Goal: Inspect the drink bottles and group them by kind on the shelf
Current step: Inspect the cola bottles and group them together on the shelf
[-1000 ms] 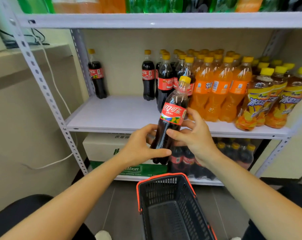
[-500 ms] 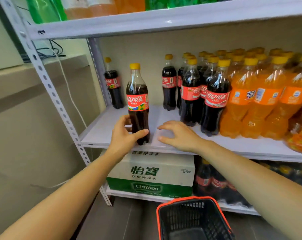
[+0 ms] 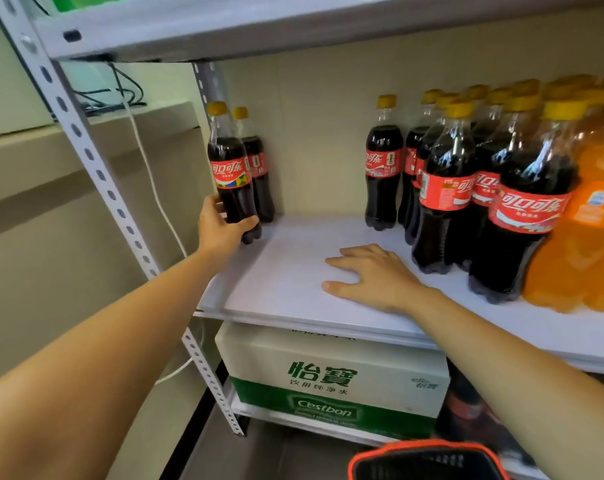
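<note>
"可口可乐" on the cola bottles (image 3: pixel 445 192); "怡寶" and "Cestbon" on the green-and-white carton (image 3: pixel 331 375).

Head camera faces forward-down, close against the shelf (image 3: pixel 286 292).

My left hand (image 3: pixel 221 226) is gripping a cola bottle (image 3: pixel 232 174) standing beside another bottle (image 3: pixel 259 168) on the shelf (image 3: pixel 286 282); my right hand (image 3: pixel 373 277) is resting flat.
</note>
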`<state>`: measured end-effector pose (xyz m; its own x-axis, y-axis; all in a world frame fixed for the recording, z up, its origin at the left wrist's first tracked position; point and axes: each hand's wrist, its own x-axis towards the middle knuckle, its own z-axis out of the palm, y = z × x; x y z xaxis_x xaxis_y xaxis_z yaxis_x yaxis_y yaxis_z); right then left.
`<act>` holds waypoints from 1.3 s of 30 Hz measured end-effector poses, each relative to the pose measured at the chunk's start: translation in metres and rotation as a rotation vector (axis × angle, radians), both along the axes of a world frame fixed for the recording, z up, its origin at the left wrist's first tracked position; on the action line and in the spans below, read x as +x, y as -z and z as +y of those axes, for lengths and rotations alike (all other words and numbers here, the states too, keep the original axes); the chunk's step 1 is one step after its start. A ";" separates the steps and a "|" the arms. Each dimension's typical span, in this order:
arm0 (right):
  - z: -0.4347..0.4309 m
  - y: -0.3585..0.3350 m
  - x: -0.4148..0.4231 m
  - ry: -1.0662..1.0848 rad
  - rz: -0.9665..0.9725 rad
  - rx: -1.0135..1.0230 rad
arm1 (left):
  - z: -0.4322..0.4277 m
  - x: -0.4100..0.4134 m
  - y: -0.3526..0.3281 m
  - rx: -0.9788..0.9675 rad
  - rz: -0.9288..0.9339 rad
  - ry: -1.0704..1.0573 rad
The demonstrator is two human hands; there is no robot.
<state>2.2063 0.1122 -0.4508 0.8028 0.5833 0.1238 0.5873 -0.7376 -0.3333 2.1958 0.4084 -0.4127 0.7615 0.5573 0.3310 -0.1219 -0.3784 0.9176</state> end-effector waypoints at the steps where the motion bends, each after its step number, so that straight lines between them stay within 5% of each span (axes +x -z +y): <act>1: 0.000 0.000 0.000 0.004 0.000 0.010 | 0.003 0.006 0.002 0.002 0.000 -0.011; 5: 0.000 -0.004 0.001 0.050 0.054 0.079 | 0.012 0.020 0.011 0.033 0.015 -0.037; 9: 0.006 -0.006 0.015 0.257 0.152 0.540 | 0.015 0.028 0.022 0.037 -0.010 -0.019; 13: 0.021 -0.009 0.040 0.504 0.091 0.761 | 0.018 0.029 0.027 0.039 -0.033 0.030; 29: 0.047 -0.022 0.093 0.823 -0.140 0.733 | 0.022 0.043 0.035 -0.078 -0.001 0.099; 36: 0.045 -0.026 0.099 0.758 -0.062 0.889 | 0.019 0.037 0.034 -0.083 0.039 0.057; 39: 0.036 -0.022 0.093 0.646 -0.030 0.936 | 0.011 0.023 0.028 -0.134 -0.012 -0.135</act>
